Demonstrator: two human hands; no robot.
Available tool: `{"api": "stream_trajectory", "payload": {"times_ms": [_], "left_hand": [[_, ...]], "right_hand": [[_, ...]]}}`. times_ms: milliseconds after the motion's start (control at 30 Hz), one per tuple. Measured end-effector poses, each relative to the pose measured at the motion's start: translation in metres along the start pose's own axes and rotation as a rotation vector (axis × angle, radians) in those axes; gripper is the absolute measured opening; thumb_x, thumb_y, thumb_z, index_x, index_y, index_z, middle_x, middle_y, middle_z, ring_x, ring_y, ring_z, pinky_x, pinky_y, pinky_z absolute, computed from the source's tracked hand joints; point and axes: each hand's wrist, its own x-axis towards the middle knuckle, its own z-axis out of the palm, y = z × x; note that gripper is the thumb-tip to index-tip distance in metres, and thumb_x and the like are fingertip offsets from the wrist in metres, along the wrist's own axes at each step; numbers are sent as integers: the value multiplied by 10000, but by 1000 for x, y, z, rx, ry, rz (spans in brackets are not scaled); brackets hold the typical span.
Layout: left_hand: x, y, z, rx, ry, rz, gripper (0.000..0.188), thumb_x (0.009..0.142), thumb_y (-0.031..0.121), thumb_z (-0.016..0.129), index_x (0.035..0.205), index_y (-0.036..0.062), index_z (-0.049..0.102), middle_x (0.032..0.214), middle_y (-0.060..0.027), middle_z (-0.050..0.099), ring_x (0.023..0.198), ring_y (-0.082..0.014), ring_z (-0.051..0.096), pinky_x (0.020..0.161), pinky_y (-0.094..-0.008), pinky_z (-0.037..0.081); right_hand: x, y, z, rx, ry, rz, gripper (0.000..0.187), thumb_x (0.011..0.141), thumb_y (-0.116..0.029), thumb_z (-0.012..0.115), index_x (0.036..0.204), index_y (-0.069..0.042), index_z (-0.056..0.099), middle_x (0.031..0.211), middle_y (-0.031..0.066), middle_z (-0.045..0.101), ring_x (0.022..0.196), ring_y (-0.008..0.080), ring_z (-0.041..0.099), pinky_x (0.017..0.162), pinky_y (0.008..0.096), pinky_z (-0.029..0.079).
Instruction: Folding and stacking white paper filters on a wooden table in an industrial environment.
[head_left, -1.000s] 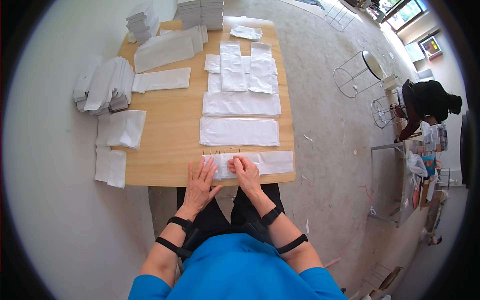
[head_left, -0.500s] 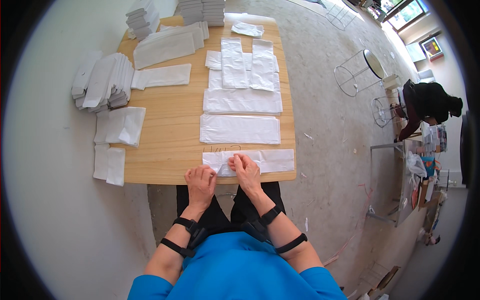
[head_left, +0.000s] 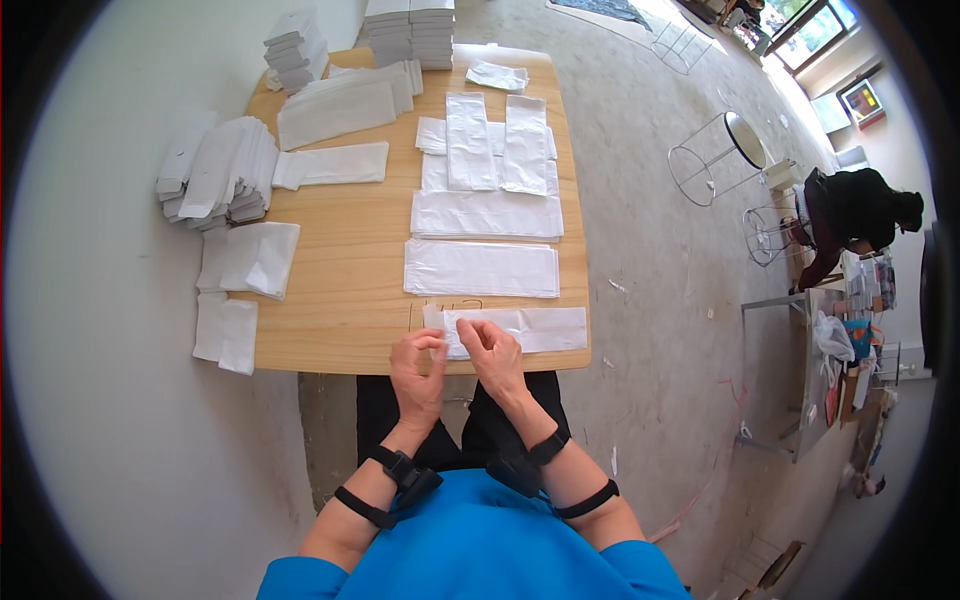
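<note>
A long flat white strip (head_left: 545, 330), thin and creased like paper or film, lies along the table's near edge. My left hand (head_left: 416, 375) pinches its left end, where a short, partly see-through flap stands out from the rest. Close beside it, my right hand (head_left: 497, 358) has thumb and forefinger pinched together on the strip. The fingertips hide part of the strip's left side. Just beyond, dark pen marks show on the wood, and a flat white stack (head_left: 482, 269) of similar pieces lies parallel to the strip.
More white pieces (head_left: 487, 214) lie on the wooden table (head_left: 345, 255), two of them crosswise. Folded white stacks (head_left: 235, 165) line its left side by the wall, with tall white piles (head_left: 413, 35) at the back. A stool (head_left: 742, 140) and a co-worker (head_left: 860, 210) are at right.
The strip's left end is drawn in to the right, and a flap now shows there. My left hand has moved slightly right, its fingers now pinched at that end.
</note>
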Motion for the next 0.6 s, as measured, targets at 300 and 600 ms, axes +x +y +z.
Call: {"api": "stream_trajectory", "payload": {"times_ms": [300, 600], "left_hand": [[-6, -10, 16, 300, -171, 211, 150, 856, 144, 651, 1001, 112, 678, 1076, 4, 668, 1072, -236, 548, 920, -374, 366], [7, -34, 18, 437, -214, 256, 181, 857, 131, 641, 1034, 133, 680, 1086, 28, 666, 1047, -239, 524, 919, -376, 357]], "right_hand": [[10, 31, -32, -242, 214, -50, 273, 833, -234, 657, 754, 27, 649, 578, 125, 570, 532, 183, 551, 549, 338, 441], [20, 46, -38, -347, 267, -15, 271, 829, -230, 609, 742, 25, 635, 677, 207, 625, 634, 336, 634, 632, 412, 483]]}}
